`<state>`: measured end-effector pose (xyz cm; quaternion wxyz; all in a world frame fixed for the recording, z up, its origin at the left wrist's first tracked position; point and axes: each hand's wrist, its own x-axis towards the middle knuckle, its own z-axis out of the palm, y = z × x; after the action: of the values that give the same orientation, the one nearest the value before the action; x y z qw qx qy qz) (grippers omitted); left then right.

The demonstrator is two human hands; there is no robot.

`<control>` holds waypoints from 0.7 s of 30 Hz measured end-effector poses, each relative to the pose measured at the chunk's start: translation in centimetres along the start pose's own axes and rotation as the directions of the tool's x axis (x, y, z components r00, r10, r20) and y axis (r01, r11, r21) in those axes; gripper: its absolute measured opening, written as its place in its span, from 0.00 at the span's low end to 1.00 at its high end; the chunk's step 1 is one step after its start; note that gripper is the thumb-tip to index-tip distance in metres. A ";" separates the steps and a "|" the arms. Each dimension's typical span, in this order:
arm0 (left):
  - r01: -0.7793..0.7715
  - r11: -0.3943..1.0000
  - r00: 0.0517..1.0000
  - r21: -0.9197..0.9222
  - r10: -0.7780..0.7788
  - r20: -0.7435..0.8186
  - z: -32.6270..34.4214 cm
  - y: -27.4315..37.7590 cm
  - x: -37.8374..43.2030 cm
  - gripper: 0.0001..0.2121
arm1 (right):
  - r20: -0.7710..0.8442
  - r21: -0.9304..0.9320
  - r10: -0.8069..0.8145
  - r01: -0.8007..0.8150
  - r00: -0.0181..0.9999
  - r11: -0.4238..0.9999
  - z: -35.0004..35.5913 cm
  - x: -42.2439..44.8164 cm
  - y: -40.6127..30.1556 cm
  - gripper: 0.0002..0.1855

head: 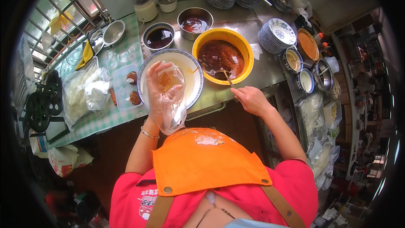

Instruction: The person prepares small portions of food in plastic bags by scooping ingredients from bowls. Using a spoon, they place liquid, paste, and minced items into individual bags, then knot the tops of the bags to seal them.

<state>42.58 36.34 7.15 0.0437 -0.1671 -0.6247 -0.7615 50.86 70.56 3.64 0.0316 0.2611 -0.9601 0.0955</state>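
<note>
My left hand is cupped around a clear plastic bag with something amber inside. It is above a wide white bowl with a blue patterned rim, which contains pale liquid. In my right hand is the handle of a metal spoon or ladle. Its lower end dips into dark red, oily sauce in a yellow basin. The basin stands just right of the bowl on a metal counter.
Behind these are a bowl of dark liquid and a steel pot of reddish liquid. A blender stands farther back. Stacked plates rise at right. Bagged noodles and a plastic tray lie on the left checked cloth.
</note>
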 end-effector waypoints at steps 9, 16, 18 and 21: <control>0.016 1.000 0.998 -0.008 -0.016 0.064 1.9 0.5 0.1 0.41 | -0.125 -0.021 0.001 -0.004 0.992 1.000 4.7 0.9 2.2 0.22; 0.049 0.999 0.996 0.016 -0.050 0.073 2.3 0.4 -0.1 0.41 | -0.230 0.014 0.067 -0.066 0.971 0.998 6.4 5.2 4.7 0.23; 0.042 0.999 0.996 0.026 -0.044 0.079 2.3 0.2 -0.1 0.42 | -0.322 0.142 0.185 -0.146 0.929 0.979 6.5 5.9 4.8 0.18; 0.016 0.996 0.995 0.088 -0.024 0.093 2.2 -0.8 -0.3 0.43 | -0.430 0.236 0.271 -0.183 0.861 0.954 7.3 6.1 5.2 0.14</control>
<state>43.05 38.60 6.69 0.0140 -0.1946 -0.6604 -0.7251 42.94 70.46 -3.71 0.2206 0.1175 -0.9362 0.2471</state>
